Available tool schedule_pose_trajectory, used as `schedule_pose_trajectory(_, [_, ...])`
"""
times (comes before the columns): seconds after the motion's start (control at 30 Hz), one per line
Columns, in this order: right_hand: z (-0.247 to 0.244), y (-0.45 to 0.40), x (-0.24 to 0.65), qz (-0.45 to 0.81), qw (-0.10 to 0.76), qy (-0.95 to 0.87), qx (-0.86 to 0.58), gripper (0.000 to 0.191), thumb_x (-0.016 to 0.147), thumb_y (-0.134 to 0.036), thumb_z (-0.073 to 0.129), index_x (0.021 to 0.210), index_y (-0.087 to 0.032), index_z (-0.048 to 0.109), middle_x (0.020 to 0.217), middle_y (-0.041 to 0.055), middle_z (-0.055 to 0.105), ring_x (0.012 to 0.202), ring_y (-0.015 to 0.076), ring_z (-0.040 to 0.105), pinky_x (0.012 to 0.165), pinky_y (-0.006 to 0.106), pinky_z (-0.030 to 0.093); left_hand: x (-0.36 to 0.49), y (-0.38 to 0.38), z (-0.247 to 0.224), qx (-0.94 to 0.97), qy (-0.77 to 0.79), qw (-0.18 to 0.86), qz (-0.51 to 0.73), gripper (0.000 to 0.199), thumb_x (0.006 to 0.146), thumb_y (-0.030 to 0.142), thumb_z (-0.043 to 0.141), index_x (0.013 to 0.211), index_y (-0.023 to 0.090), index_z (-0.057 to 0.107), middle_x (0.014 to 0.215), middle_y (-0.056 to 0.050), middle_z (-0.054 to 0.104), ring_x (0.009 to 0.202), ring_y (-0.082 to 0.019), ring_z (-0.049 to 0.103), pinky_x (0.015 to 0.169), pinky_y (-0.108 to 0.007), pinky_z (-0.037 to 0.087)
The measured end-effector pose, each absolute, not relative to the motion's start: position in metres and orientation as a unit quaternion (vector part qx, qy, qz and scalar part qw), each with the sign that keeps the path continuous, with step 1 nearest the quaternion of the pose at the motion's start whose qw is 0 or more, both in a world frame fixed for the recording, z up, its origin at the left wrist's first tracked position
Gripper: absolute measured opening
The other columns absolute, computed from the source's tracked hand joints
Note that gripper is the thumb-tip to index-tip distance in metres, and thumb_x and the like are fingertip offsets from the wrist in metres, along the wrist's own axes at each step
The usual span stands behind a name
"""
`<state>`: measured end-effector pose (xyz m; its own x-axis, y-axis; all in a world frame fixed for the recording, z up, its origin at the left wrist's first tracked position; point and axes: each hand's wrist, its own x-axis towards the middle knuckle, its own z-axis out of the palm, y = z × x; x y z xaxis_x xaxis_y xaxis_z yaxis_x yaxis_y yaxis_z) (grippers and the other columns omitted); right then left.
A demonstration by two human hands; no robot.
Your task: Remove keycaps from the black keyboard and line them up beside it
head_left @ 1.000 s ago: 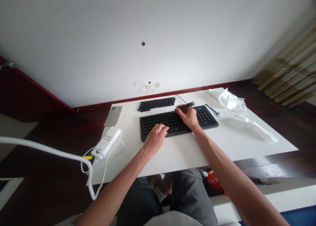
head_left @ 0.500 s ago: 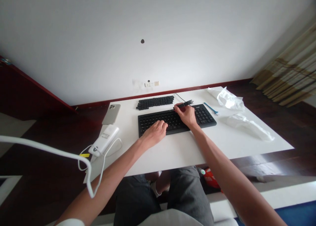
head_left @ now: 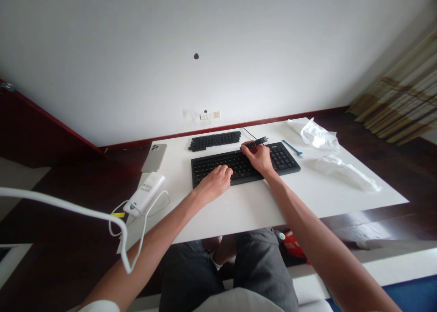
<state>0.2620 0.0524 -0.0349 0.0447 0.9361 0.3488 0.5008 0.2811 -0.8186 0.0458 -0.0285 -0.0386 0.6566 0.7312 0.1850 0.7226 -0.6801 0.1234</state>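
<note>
A black keyboard (head_left: 287, 159) lies on the white table, its middle partly covered by my hands. My left hand (head_left: 216, 180) rests over its front edge with the fingers curled in; whatever may be between them is hidden. Above the keys, toward the back edge, my right hand (head_left: 259, 157) pinches a slim black brush (head_left: 257, 142), whose bristly end points up and right. Behind the keyboard sits a block of black keycaps (head_left: 214, 141) laid out in rows. To the right of the keyboard is a blue tool (head_left: 292, 148) with a pale tip.
On the left of the table (head_left: 239, 212) are a phone (head_left: 154, 157) and a white power bank (head_left: 145, 193) with a looped white cable (head_left: 124, 239) rising toward me. Two crumpled white plastic bags (head_left: 317, 134) lie at the right. A wall stands behind the table.
Hardly anything differs. The view has shifted slightly; both hands keep their places and the brush stays in my right hand.
</note>
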Motion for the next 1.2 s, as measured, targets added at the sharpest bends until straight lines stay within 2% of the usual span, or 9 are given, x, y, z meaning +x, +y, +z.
schedule_pose_trajectory(0.13, [-0.036, 0.051, 0.263, 0.216, 0.475, -0.675, -0.522, 0.031, 0.095, -0.045, 0.064, 0.108, -0.02, 0.077, 0.09, 0.0059, 0.08, 0.084, 0.025, 0.077, 0.08, 0.033, 0.06, 0.04, -0.029, -0.029, 0.899, 0.406, 0.052, 0.156, 0.015, 0.097, 0.016, 0.056, 0.111, 0.02, 0.057, 0.107, -0.007, 0.062, 0.102, -0.023, 0.061, 0.095, -0.039, 0.053])
schedule_pose_trajectory(0.3, [-0.041, 0.049, 0.262, 0.156, 0.427, -0.795, -0.402, 0.027, 0.096, -0.023, 0.059, 0.119, -0.023, 0.073, 0.129, 0.0096, 0.07, 0.119, 0.0255, 0.068, 0.106, 0.039, 0.052, 0.025, -0.02, -0.014, 0.828, 0.459, 0.118, 0.3, 0.023, 0.095, 0.018, 0.059, 0.117, 0.023, 0.058, 0.107, -0.004, 0.065, 0.1, -0.019, 0.062, 0.095, -0.035, 0.054])
schedule_pose_trajectory(0.43, [-0.05, 0.054, 0.259, 0.113, 0.363, -0.834, -0.399, 0.052, 0.081, -0.002, 0.055, 0.128, -0.021, 0.07, 0.135, 0.0116, 0.066, 0.121, 0.0287, 0.063, 0.107, 0.044, 0.052, 0.024, -0.002, -0.011, 0.802, 0.465, 0.151, 0.343, 0.024, 0.1, 0.021, 0.052, 0.123, 0.023, 0.059, 0.108, -0.005, 0.066, 0.093, -0.017, 0.062, 0.089, -0.032, 0.054])
schedule_pose_trajectory(0.57, [-0.053, 0.057, 0.265, 0.062, 0.345, -0.822, -0.449, 0.062, 0.079, 0.006, 0.045, 0.128, -0.021, 0.072, 0.136, 0.0112, 0.066, 0.117, 0.0295, 0.063, 0.106, 0.048, 0.052, 0.019, 0.018, -0.023, 0.809, 0.475, 0.081, 0.337, 0.023, 0.1, 0.016, 0.049, 0.117, 0.022, 0.063, 0.105, -0.005, 0.067, 0.103, -0.021, 0.062, 0.097, -0.037, 0.051])
schedule_pose_trajectory(0.67, [-0.041, 0.048, 0.27, 0.031, 0.355, -0.806, -0.472, 0.055, 0.085, 0.004, 0.044, 0.122, -0.022, 0.076, 0.131, 0.0112, 0.069, 0.117, 0.0313, 0.062, 0.106, 0.05, 0.052, 0.007, 0.026, -0.035, 0.79, 0.514, 0.047, 0.331, 0.021, 0.102, 0.018, 0.048, 0.115, 0.021, 0.065, 0.101, -0.005, 0.068, 0.098, -0.022, 0.063, 0.095, -0.038, 0.051])
schedule_pose_trajectory(0.77, [-0.025, 0.029, 0.265, 0.054, 0.38, -0.807, -0.449, 0.038, 0.097, -0.011, 0.051, 0.122, -0.025, 0.076, 0.117, 0.0094, 0.073, 0.111, 0.0301, 0.064, 0.103, 0.049, 0.054, -0.002, 0.026, -0.042, 0.787, 0.53, 0.032, 0.314, 0.02, 0.103, 0.022, 0.051, 0.114, 0.021, 0.067, 0.104, -0.006, 0.069, 0.098, -0.023, 0.062, 0.095, -0.039, 0.05])
schedule_pose_trajectory(0.9, [-0.02, 0.004, 0.252, 0.138, 0.307, -0.889, -0.31, 0.023, 0.1, -0.029, 0.064, 0.119, -0.029, 0.077, 0.113, 0.0075, 0.074, 0.105, 0.0267, 0.068, 0.095, 0.043, 0.059, -0.001, 0.023, -0.042, 0.802, 0.524, 0.035, 0.284, 0.019, 0.102, 0.027, 0.056, 0.115, 0.023, 0.069, 0.114, -0.006, 0.068, 0.107, -0.025, 0.061, 0.098, -0.041, 0.049])
schedule_pose_trajectory(1.0, [-0.031, -0.004, 0.253, 0.147, 0.282, -0.903, -0.289, 0.021, 0.101, -0.031, 0.063, 0.114, -0.027, 0.079, 0.109, 0.0083, 0.074, 0.102, 0.0262, 0.069, 0.091, 0.042, 0.06, 0.001, 0.023, -0.041, 0.805, 0.521, 0.045, 0.279, 0.019, 0.103, 0.028, 0.056, 0.114, 0.024, 0.07, 0.115, -0.006, 0.067, 0.108, -0.024, 0.061, 0.1, -0.042, 0.049])
schedule_pose_trajectory(1.2, [-0.035, -0.009, 0.261, 0.141, 0.314, -0.888, -0.305, 0.02, 0.102, -0.03, 0.062, 0.11, -0.026, 0.08, 0.107, 0.0075, 0.075, 0.099, 0.0238, 0.071, 0.089, 0.04, 0.061, -0.001, 0.026, -0.044, 0.816, 0.498, 0.063, 0.286, 0.021, 0.103, 0.032, 0.057, 0.119, 0.024, 0.069, 0.119, -0.005, 0.066, 0.113, -0.024, 0.061, 0.104, -0.041, 0.049])
